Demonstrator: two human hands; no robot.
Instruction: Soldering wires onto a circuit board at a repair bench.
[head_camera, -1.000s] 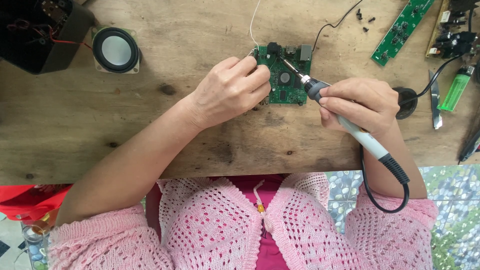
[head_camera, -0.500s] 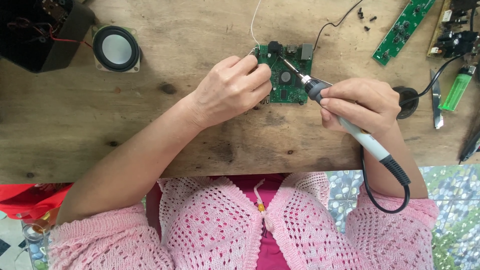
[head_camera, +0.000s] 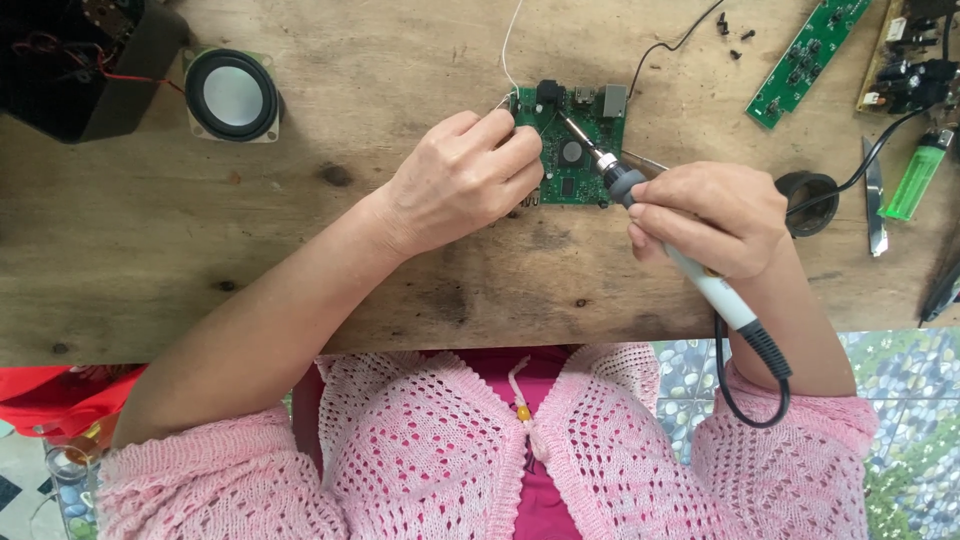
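Note:
A small green circuit board (head_camera: 580, 150) lies on the wooden table (head_camera: 300, 250). My left hand (head_camera: 462, 180) rests on the board's left edge with fingers curled, pinching a thin white wire (head_camera: 510, 40) that runs off the top of the view. My right hand (head_camera: 712, 218) grips a soldering iron (head_camera: 640, 195) like a pen. Its metal tip points up and left onto the upper middle of the board. The iron's black cord (head_camera: 745, 385) loops down below my right wrist.
A round speaker (head_camera: 232, 96) and a black box (head_camera: 80, 60) with red wires sit at the back left. A long green circuit board (head_camera: 808, 62), another board (head_camera: 905, 60), a green lighter (head_camera: 918, 175), a black ring (head_camera: 808, 200) and a metal tool (head_camera: 875, 195) lie at right.
The iron's tip has shifted slightly across the board; both hands stay in nearly the same place.

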